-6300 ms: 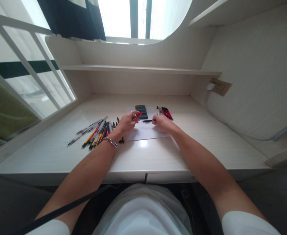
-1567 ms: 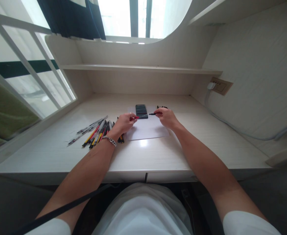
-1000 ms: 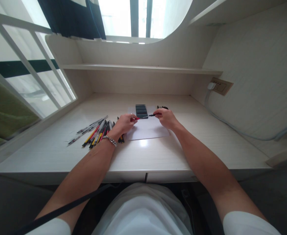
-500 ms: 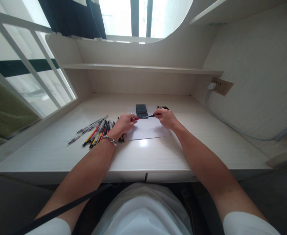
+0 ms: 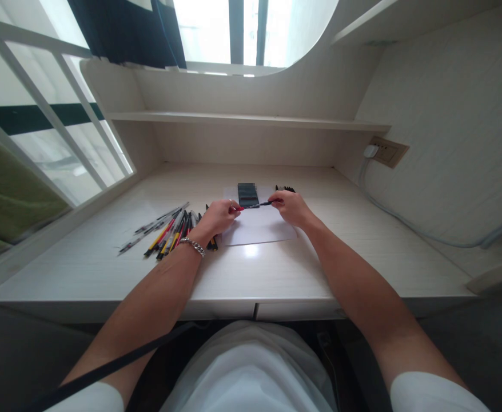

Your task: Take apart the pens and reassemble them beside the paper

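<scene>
My left hand [image 5: 219,217], with a ring and a chain bracelet, pinches a small red pen cap [image 5: 238,208]. My right hand [image 5: 291,208] grips a black pen [image 5: 262,203] that points left, its tip meeting the red cap. Both hands hover over a white sheet of paper [image 5: 257,231] on the desk. A dark phone [image 5: 247,194] lies just behind the pen. Several pens [image 5: 169,230] in red, yellow, black and clear lie fanned out left of my left hand. A few more pens [image 5: 285,188] poke out behind my right hand.
A pale wooden desk [image 5: 242,269] with a shelf [image 5: 242,121] above its back. A wall socket [image 5: 387,151] with a white plug and cable at the right. A white railing [image 5: 54,123] runs at the left, a window behind.
Earlier the hands were apart over the paper; the right hand moved back toward the phone. In the last second the pen tip and red cap came together; the hands barely move now.
</scene>
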A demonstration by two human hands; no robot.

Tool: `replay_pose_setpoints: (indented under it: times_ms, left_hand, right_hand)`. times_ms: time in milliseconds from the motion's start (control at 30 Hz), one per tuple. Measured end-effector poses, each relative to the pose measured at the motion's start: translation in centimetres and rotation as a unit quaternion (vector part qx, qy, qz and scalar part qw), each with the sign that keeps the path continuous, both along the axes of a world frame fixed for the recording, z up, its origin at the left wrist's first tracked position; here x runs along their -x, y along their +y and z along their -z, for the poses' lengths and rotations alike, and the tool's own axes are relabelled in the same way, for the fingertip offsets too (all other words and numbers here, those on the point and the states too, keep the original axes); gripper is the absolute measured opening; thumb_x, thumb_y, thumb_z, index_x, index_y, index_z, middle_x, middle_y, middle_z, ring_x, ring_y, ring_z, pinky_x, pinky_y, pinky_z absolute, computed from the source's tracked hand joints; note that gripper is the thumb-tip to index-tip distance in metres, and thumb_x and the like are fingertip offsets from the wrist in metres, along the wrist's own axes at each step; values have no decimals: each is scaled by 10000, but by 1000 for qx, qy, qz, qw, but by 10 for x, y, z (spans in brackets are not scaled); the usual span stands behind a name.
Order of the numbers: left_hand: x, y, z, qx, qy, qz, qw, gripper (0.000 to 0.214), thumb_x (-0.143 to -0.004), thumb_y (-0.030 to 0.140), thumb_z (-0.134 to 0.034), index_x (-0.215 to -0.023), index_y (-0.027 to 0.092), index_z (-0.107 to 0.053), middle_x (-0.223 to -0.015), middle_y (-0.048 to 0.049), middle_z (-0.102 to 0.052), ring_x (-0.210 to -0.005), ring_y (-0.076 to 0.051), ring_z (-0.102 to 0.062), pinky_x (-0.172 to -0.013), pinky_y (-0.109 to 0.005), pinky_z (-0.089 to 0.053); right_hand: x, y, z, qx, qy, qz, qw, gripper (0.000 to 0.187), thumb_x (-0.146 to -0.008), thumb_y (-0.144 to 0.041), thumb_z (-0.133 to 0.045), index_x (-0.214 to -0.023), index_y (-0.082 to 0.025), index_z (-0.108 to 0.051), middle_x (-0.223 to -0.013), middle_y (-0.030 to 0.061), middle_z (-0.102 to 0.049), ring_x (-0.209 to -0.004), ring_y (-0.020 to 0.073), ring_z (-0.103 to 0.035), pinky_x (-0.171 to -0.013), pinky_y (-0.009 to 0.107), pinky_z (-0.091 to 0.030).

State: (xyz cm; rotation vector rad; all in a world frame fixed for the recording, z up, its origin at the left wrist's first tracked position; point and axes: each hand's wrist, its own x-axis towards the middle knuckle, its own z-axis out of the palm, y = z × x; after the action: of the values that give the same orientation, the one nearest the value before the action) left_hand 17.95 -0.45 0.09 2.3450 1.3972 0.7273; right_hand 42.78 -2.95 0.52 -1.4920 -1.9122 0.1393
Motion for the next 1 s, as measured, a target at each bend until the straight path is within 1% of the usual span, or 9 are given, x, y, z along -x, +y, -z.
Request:
replay_pose_setpoints:
  times_ms: [200,467,700,1000]
  left_hand:
    - [0,-1,0,0,-1,4,1000,252,-830,279,-606,-1015,177,-743,-819,-64,-717,-740,-168,-617,-686,-262,-447]
    - [0,0,2,5,-4,-1,1000,246,-822,285,-612,-1006,194,-747,-790,-51,-713,-714,-161,-610,-670,-258,-444]
    - [-1,1,3,-10,12,11,1000,251,-824,293,-598,-991,190,-755,-781,-61,-712,-696,-165,-598,-638,-260,-425]
    - [2,3,4,-30,31,11,999,255,-827,296,-586,-990,197,-756,-803,-64,-722,-709,-172,-604,-639,-268,-419]
  right_hand:
    - [-1,1,1,-6,3,-4,1000,182,-841,-157,-618,-954,-222,-746,-950,40,-708,-827,167,-626,-759,261,-445]
    - [0,0,2,0,0,-5,1000,187,-846,-160,-615,-969,-220,-742,-959,47,-703,-827,171,-625,-757,266,-449]
    - [4,-4,-1,-2,-45,4,999,194,-853,-148,-603,-974,-207,-743,-931,62,-683,-797,177,-606,-734,275,-435]
    - [2,-2,2,6,-51,-10,999,177,-844,-151,-612,-947,-205,-747,-907,61,-682,-782,173,-600,-720,267,-428]
